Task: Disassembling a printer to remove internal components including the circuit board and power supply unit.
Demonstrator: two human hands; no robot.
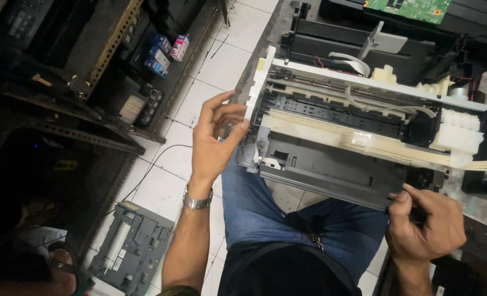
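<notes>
- Far left: dark metal shelving (pixel 62 126), contents mostly lost in shadow, hard to make out.
- Bottom left corner: part of another person (pixel 46 268) sitting there, cut off by the frame edge.
- On the white tiled floor (pixel 161 175): one grey plastic printer part (pixel 131 252) lying flat, a thin black cable (pixel 156 159) running past it.
- On the shelf higher up: about three small ink boxes (pixel 164 52), two blue and one pink and white; exact count unclear in the gloom.
- Left hand (pixel 213 142): raised, fingers loosely spread, fingertips touching the white left end of the printer frame; no firm closure around it. One metal wristwatch (pixel 197 200) on that wrist.
- Centre: one opened printer (pixel 353 137), cover off, resting across the lap in blue jeans (pixel 265 208); white tubes and a flat ribbon cable visible inside, rear half buried in dark clutter.
- Top: one green circuit board (pixel 408 8), cut off by the upper edge.
- Right hand (pixel 424 225): curled, gripping the lower front right edge of the printer; fingertips partly hidden behind the casing.
</notes>
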